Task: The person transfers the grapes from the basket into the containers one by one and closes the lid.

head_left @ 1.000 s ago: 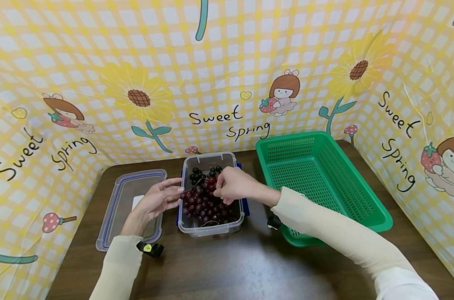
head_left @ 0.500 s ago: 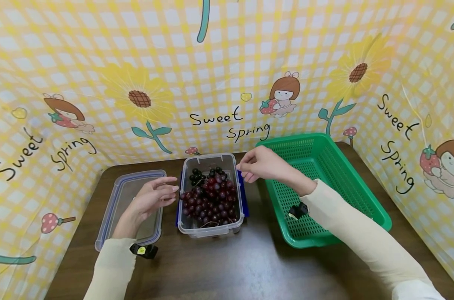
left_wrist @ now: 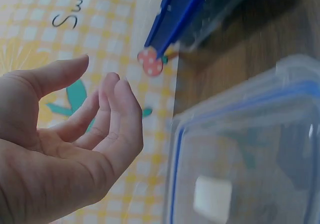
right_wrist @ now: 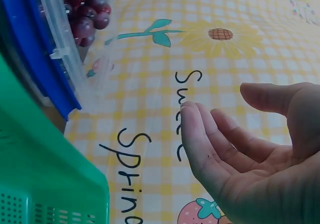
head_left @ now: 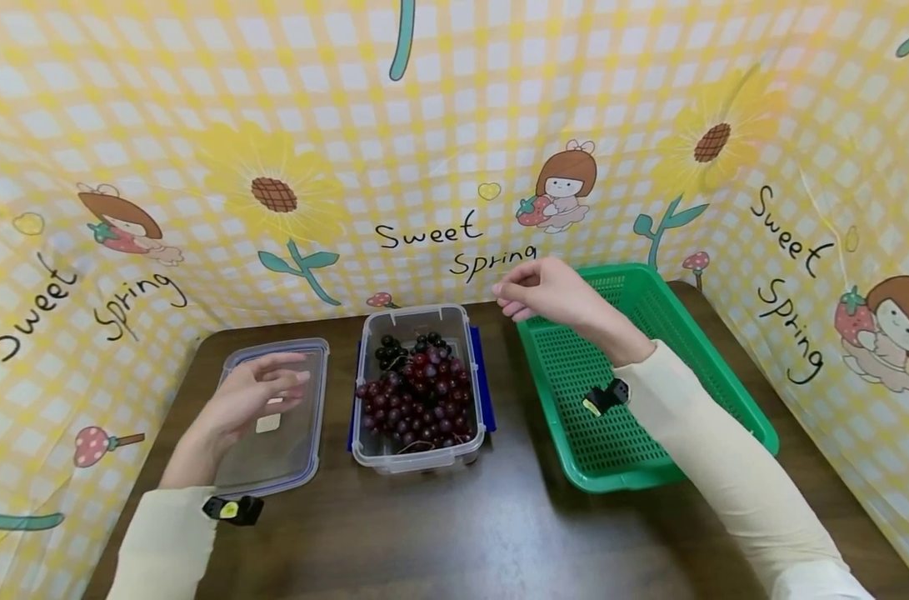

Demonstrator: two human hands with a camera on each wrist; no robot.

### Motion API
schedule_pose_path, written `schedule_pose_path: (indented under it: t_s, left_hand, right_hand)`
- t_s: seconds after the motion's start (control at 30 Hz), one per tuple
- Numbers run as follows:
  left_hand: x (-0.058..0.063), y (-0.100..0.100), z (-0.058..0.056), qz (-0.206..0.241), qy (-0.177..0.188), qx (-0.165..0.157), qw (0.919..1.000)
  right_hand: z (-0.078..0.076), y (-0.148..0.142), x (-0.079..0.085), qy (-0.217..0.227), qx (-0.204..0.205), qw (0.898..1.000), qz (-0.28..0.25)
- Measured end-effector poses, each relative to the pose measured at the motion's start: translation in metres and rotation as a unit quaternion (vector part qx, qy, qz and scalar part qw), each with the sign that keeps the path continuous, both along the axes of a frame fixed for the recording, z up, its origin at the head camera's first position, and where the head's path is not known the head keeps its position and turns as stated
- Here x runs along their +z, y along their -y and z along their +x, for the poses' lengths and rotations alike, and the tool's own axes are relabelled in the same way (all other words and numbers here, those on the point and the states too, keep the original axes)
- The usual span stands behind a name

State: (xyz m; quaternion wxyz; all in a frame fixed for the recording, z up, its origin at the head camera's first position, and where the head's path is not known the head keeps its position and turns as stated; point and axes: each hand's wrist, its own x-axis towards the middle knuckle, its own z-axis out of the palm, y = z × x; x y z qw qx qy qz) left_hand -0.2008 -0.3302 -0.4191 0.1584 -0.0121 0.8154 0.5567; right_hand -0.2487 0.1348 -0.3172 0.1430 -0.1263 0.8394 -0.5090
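Bunches of dark red grapes (head_left: 417, 408) and a few near-black ones (head_left: 390, 352) lie in a clear plastic food container (head_left: 417, 458) at mid-table. Over the container's lid (head_left: 312, 442), to the left, hovers my left hand (head_left: 247, 396); its fingers are loosely bent and hold nothing. My right hand (head_left: 547, 292) is raised above the back left corner of a green plastic basket (head_left: 596, 471). In the right wrist view, the thumb and fingers of that hand (right_wrist: 250, 149) stand apart with nothing between them.
Blue side clips (head_left: 482, 383) hang down along the container's sides. A small white label (head_left: 269, 419) is on the lid. A yellow checked cloth (head_left: 424, 125) stands as a wall behind and beside the brown wooden table (head_left: 454, 533).
My right hand has left the grapes and moved up and right, over the basket. My left hand has drawn away from the container's edge to the left, over the lid.
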Motion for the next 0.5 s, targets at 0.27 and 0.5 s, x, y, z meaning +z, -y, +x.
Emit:
schedule_pose_path:
  t_s: [0.27,0.5]
  left_hand:
    - [0.016,0.041,0.009,-0.063,-0.023,-0.005,0.9977]
    - [0.015,0.058,0.013,-0.121,-0.008,0.017,0.9925]
  right_hand:
    - [-0.01,0.03,0.005,-0.017,0.027,0.999,-0.038]
    - [-0.009,0.071,0.002,-0.016,0.071,0.996,-0.051]
